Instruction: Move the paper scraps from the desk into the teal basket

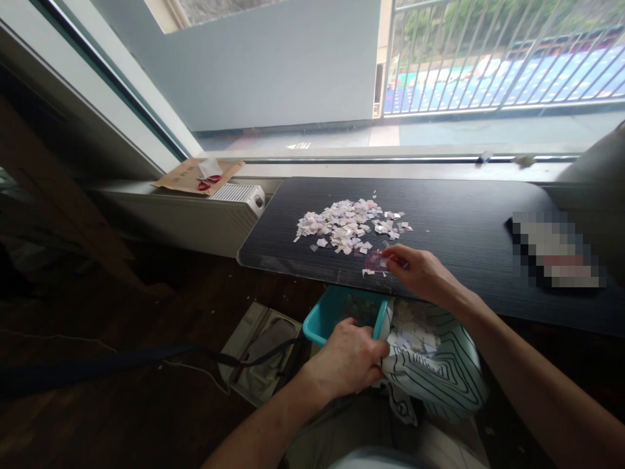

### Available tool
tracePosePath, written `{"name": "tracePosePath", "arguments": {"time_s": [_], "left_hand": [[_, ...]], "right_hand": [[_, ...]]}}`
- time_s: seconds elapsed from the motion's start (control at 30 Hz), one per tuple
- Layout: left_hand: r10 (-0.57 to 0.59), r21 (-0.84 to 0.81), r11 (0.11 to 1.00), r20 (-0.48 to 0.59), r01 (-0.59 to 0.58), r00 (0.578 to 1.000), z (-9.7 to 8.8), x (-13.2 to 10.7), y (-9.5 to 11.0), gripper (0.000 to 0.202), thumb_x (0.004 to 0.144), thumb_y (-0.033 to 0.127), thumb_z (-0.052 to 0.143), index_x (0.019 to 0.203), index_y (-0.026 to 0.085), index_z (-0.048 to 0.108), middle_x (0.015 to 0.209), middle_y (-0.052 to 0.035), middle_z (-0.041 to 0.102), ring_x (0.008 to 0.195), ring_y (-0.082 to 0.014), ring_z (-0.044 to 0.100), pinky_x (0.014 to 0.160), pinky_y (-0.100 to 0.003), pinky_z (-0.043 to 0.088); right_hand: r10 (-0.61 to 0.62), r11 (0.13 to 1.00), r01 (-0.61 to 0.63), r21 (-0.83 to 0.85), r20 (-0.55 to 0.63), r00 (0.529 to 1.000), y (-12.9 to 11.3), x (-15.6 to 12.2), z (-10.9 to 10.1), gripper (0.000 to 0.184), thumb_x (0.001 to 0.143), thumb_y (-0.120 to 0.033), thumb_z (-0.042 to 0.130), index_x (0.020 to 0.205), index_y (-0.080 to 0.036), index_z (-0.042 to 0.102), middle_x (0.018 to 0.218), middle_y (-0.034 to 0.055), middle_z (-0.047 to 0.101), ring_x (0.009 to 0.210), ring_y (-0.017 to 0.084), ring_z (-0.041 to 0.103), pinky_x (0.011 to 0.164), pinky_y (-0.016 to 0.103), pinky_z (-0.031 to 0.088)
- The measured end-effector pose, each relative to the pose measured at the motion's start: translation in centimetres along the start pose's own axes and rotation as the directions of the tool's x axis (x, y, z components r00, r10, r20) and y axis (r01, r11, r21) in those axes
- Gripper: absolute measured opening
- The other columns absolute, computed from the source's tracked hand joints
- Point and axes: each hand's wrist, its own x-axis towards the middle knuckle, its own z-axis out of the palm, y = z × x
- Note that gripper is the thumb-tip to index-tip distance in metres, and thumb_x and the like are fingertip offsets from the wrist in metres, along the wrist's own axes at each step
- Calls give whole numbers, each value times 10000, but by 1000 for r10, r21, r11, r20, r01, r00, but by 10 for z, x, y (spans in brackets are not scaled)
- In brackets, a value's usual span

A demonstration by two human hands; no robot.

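My right hand [413,267] is over the front edge of the dark tabletop [463,215], its fingers pinching a small see-through plastic piece with a reddish rim [375,262]. A few paper scraps lie by that piece. Just behind it spreads a loose pile of small white and pinkish paper scraps [342,225]. My left hand [350,357] is below the table edge, fingers closed around the near rim of a teal plastic bin [319,326] where it meets a white bag with black lines [434,371]. More scraps sit inside the bag. Clear bits lie in the bin.
A radiator [239,195] stands left of the table, with red-handled scissors [209,181] on brown cardboard [180,174] nearby. A blurred-out object [556,251] lies at the table's right. An open box [258,352] and a dark strap [146,358] are at lower left.
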Motion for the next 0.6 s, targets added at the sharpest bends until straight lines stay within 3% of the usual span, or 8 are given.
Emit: {"name": "tracePosePath", "arguments": {"time_s": [0.2,0.47,0.6], "left_hand": [[-25,-1,1000,-27,25,999,5,-6,-3,124,768,342,618,816,228,630,725,-8,611,705,-196,586,725,-310,403],[-215,-26,977,-60,214,975,6,-44,-26,45,796,229,573,782,216,614,689,-2,584,693,-185,550,693,-290,363],[-275,-47,961,-83,272,958,7,-56,-32,59,808,219,561,787,220,617,699,3,589,699,-180,542,691,-287,346]], "right_hand": [[-20,999,21,38,-19,1000,-1,5,-1,249,826,-312,494,1002,-228,649,738,-1,672,588,117,574,549,216,406],[-71,997,76,-30,132,989,4,-3,-12,206,833,-311,494,939,-248,659,726,-24,665,594,107,563,545,202,392],[-38,997,44,-70,94,995,9,-11,-23,201,829,-314,499,942,-257,655,711,-31,657,579,104,561,540,199,391]]}}
